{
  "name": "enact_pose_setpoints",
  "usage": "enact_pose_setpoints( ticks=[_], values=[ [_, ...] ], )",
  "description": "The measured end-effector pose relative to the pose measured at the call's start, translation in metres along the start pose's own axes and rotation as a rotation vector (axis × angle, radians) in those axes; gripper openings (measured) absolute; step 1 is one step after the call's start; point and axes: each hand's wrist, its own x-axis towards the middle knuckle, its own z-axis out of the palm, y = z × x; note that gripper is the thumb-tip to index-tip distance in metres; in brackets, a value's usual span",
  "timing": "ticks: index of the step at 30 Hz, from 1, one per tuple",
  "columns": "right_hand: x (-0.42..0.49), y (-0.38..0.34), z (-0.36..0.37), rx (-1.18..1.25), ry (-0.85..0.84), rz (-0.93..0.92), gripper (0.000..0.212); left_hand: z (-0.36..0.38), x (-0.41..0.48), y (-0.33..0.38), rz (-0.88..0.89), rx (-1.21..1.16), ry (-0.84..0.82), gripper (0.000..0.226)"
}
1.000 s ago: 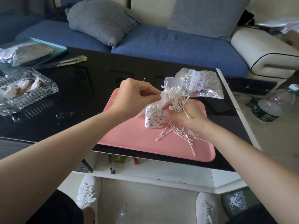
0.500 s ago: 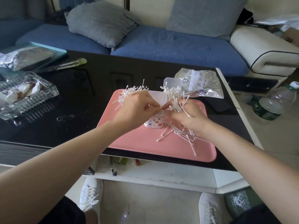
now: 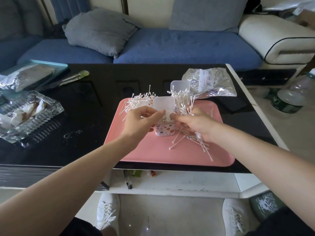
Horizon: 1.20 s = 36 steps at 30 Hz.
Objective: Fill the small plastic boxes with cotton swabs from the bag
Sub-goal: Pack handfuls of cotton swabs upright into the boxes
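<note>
On a pink tray (image 3: 150, 150) we see a dotted plastic box (image 3: 165, 130), lid (image 3: 164, 103) upright, packed with cotton swabs (image 3: 167, 117). The left hand (image 3: 143, 120) pinches its fingertips together at the box's mouth; we cannot tell whether they grip a swab. The right hand (image 3: 196, 123) clasps a swab bundle (image 3: 185, 106) just beside it. Two more boxes behind bristle with swabs, one at left (image 3: 138, 101), one with its lid raised (image 3: 180, 86). Loose swabs (image 3: 192, 142) litter the tray; the bag (image 3: 209, 84) lies beyond it.
</note>
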Motion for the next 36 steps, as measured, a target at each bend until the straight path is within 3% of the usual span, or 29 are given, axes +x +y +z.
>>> enact_pose_setpoints(
  ticks=[2, 5, 9, 14, 27, 33, 36],
  values=[
    [-0.001, 0.0, 0.001, 0.032, -0.046, -0.007, 0.027, 0.0, 0.0, 0.0, -0.015, -0.005, 0.004, 0.034],
    [-0.002, 0.001, 0.0, 0.041, -0.099, 0.0, 0.031, 0.002, 0.002, 0.0, -0.011, 0.032, 0.012, 0.03],
    [0.002, 0.005, 0.003, 0.117, -0.171, 0.074, 0.045, 0.006, 0.001, 0.001, -0.044, -0.008, 0.016, 0.041],
    [0.005, 0.009, 0.005, 0.124, -0.153, 0.032, 0.038, 0.007, 0.0, 0.0, -0.017, 0.021, 0.015, 0.03],
    [0.004, 0.006, 0.004, 0.095, -0.134, -0.003, 0.039, 0.007, 0.005, 0.002, -0.024, 0.118, -0.02, 0.032],
    [0.002, -0.006, 0.008, 0.038, -0.074, 0.036, 0.048, 0.006, -0.001, 0.005, -0.091, -0.04, -0.029, 0.031],
    [0.002, -0.006, 0.011, -0.003, -0.064, 0.021, 0.037, 0.001, -0.001, 0.007, -0.107, -0.023, -0.057, 0.026]
  ],
)
